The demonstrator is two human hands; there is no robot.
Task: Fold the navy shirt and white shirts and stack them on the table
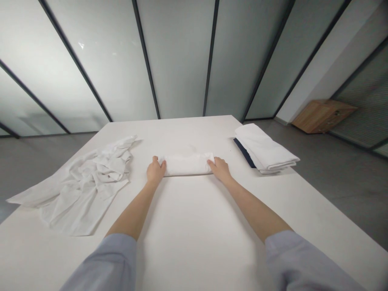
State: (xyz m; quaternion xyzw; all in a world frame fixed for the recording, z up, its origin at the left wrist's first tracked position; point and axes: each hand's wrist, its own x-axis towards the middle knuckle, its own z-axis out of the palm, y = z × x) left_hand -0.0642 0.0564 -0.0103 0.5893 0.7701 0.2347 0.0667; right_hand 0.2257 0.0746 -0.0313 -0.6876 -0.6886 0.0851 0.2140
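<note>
A white cloth [188, 165], folded into a narrow flat rectangle, lies across the middle of the table. My left hand [156, 169] grips its left end, thumb on top and fingers at the outer edge. At the opposite end, my right hand [220, 168] holds the cloth the same way. Both forearms reach forward, with grey-blue sleeves above them. The undersides of my fingers are hidden.
On the left, a crumpled white cloth [100, 173] spreads over the edge of the white table [194, 226]. Folded white cloths [266, 147] lie stacked on a dark navy piece [245, 153] at the right edge. A wooden cabinet [321, 116] stands beyond, near frosted glass panels.
</note>
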